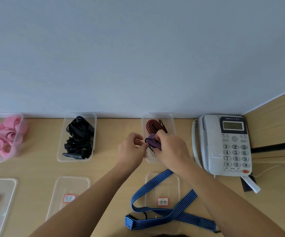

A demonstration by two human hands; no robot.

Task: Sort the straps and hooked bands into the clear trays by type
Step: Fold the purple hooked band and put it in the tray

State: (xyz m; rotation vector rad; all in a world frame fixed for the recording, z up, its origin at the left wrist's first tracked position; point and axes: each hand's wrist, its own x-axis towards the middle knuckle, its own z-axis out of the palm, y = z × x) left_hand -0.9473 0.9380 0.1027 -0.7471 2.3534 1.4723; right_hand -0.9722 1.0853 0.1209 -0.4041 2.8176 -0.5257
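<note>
My right hand grips a folded purple hooked band over the right-hand clear tray. My left hand pinches the band's black hook end at the tray's left rim. A folded red hooked band lies in the back of that tray. A long blue striped hooked band sprawls loosely across a tray lid near me. The middle tray holds several black straps, and the left tray holds several pink straps.
A grey desk phone stands right of the tray, against the wall. Two more clear lids with red-bordered labels lie at the front left. A wooden side panel closes the desk on the right.
</note>
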